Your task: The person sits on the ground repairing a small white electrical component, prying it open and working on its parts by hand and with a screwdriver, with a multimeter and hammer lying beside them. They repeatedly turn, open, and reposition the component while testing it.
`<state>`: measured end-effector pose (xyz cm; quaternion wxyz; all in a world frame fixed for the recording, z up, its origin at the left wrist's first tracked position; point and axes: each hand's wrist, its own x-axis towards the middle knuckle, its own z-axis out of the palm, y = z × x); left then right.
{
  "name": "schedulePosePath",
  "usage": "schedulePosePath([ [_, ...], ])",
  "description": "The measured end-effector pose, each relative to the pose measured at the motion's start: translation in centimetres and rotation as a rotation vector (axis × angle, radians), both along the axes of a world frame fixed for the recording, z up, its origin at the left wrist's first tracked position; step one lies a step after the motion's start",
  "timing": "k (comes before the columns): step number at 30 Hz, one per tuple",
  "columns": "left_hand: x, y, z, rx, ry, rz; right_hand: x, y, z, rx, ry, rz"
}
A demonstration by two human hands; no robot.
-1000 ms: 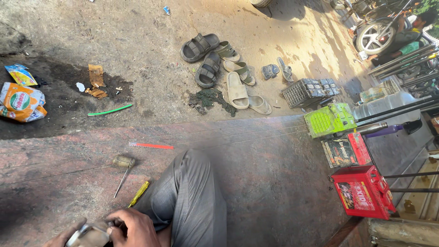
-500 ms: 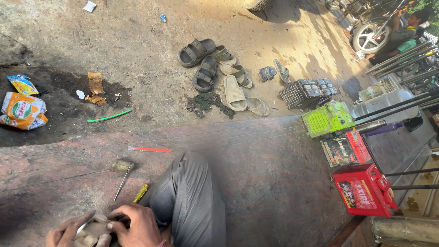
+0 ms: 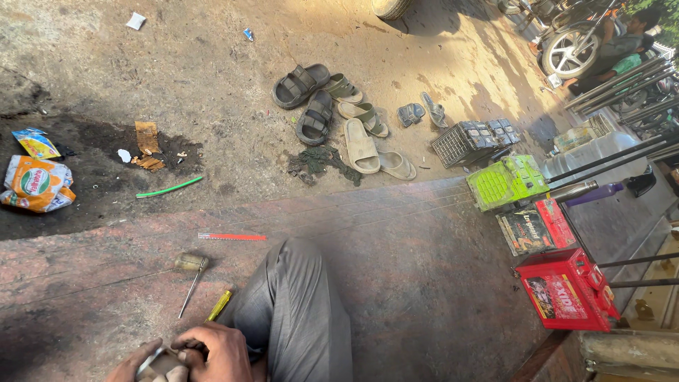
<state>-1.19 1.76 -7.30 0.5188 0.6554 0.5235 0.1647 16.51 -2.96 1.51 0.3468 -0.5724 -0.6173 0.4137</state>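
Metal part (image 3: pixel 161 364) clasped by left hand (image 3: pixel 134 368), right hand (image 3: pixel 216 352); hammer (image 3: pixel 191 272) near.

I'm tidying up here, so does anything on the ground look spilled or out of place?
Yes. A dark stain spreads over the dirt at left, with torn wrappers and cardboard scraps on it. Sandals lie scattered.
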Motion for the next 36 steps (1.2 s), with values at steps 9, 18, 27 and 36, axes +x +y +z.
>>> schedulePosePath([
  [9,0.6,-1.2,0.6,0.224,0.02,0.247,0.3,-0.4,-0.6,0.071,-0.107,0.049],
  [18,0.3,-1.5,0.4,0.347,-0.007,0.2,0.5,-0.8,-0.5,0.085,-0.038,0.037],
  [27,0.5,-1.1,0.6,0.486,-0.122,0.008,0.3,-0.4,-0.2,0.175,-0.067,0.06],
  [36,0.2,-1.4,1.0,0.264,-0.063,0.039,0.0,-0.5,0.8,0.066,-0.07,0.038],
])
